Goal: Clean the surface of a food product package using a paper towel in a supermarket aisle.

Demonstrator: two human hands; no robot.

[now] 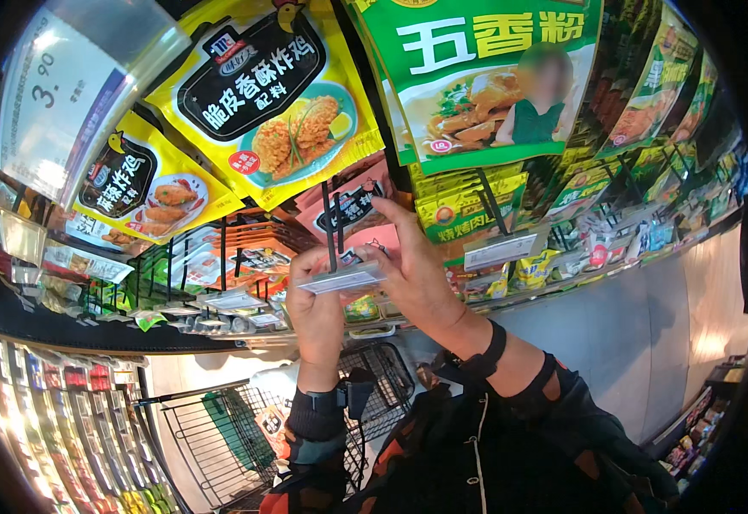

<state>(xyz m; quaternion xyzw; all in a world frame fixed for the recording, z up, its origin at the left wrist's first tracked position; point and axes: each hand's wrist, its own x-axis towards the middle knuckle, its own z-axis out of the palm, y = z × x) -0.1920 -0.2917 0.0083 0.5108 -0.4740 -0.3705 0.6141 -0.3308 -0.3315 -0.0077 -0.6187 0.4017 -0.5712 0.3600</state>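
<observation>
A pink seasoning packet [383, 238] with a dark label is between my two hands, partly behind a price-tag holder [341, 279] at the front of a black display hook [329, 221]. My left hand [316, 302] grips the packet's left side, its fingertips partly covered by the tag. On the right side, my right hand [415, 273] has its thumb over the packet, while its index finger reaches up to the pink packets [313, 209] hanging behind. Whether the held packet is still on the hook is hidden.
Above hang large yellow McCormick fried-chicken coating packets [271, 96] and green spice packets [489, 83]. Orange packets [264, 254] hang to the left, green-yellow ones [457, 212] to the right. Below stands a black wire shopping cart [213, 443] with goods inside. Another stocked shelf [72, 424] lies lower left.
</observation>
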